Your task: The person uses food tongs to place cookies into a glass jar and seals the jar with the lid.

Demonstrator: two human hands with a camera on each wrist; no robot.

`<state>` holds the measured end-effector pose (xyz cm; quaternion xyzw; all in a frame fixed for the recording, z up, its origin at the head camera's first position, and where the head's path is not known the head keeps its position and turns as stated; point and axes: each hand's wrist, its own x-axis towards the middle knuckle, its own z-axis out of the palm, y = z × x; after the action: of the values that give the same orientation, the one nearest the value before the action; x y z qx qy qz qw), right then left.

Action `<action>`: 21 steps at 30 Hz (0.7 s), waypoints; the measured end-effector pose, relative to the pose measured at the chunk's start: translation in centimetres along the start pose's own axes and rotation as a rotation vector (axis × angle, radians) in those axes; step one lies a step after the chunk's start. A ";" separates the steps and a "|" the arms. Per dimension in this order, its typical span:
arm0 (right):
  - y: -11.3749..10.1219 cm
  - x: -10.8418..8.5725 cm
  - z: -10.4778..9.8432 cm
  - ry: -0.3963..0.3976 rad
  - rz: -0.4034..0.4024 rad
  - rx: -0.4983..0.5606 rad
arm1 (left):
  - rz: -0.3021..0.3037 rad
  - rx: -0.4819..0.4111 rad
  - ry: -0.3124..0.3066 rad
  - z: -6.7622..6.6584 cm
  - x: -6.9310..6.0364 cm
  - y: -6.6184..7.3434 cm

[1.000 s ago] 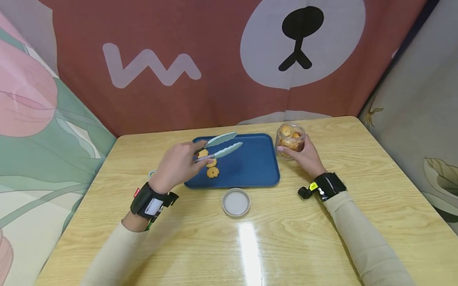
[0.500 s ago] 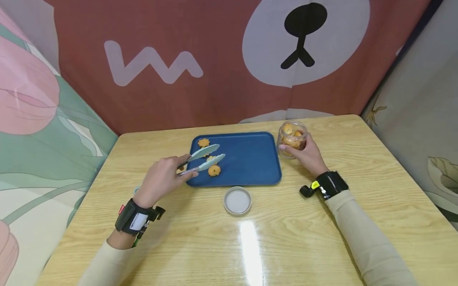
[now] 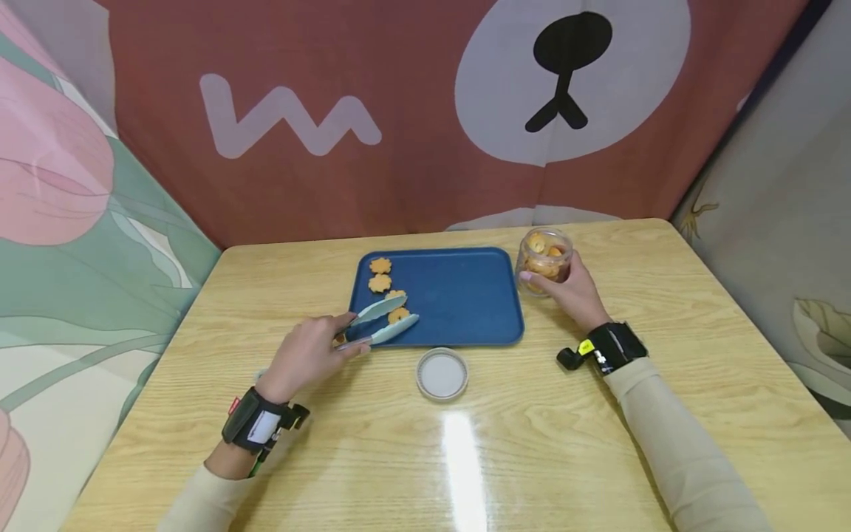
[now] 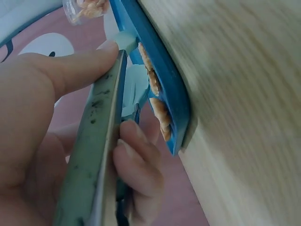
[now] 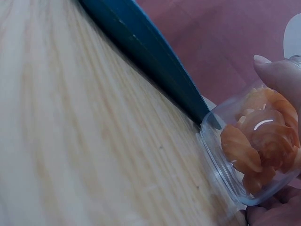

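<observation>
My left hand (image 3: 307, 356) grips a pair of tongs (image 3: 382, 309) with pale blue-green tips. The tips stand apart over the nearest flower-shaped cookie (image 3: 399, 316); whether they touch it I cannot tell. Another cookie (image 3: 395, 296) lies partly behind the upper tip. Two more cookies, one (image 3: 380, 283) in front of the other (image 3: 380, 264), lie toward the back left of the blue tray (image 3: 465, 295). In the left wrist view the tongs' handle (image 4: 89, 146) lies between thumb and fingers. My right hand (image 3: 577, 297) holds an open clear jar (image 3: 525, 273) of cookies (image 5: 268, 136), upright beside the tray's right edge.
A round lid (image 3: 442, 374) lies on the wooden table (image 3: 532, 443) just in front of the tray. A curtain with a bear print (image 3: 412, 185) hangs behind the table's far edge. Patterned cloths hang at both sides.
My left hand and the tongs have moved left, then slightly toward me, uncovering the back cookies and reaching the nearest ones. My right hand still holds the jar in the same place.
</observation>
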<state>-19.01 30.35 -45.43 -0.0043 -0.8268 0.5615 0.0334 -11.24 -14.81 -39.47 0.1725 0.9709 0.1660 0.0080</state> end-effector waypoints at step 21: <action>0.3 0.4 0.0 0.008 0.009 -0.022 | 0.002 0.028 -0.007 1.2 0.2 1.1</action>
<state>-19.37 30.46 -45.73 -0.0106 -0.8326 0.5527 0.0342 -10.97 -13.42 -40.24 0.1741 0.9729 0.1517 0.0086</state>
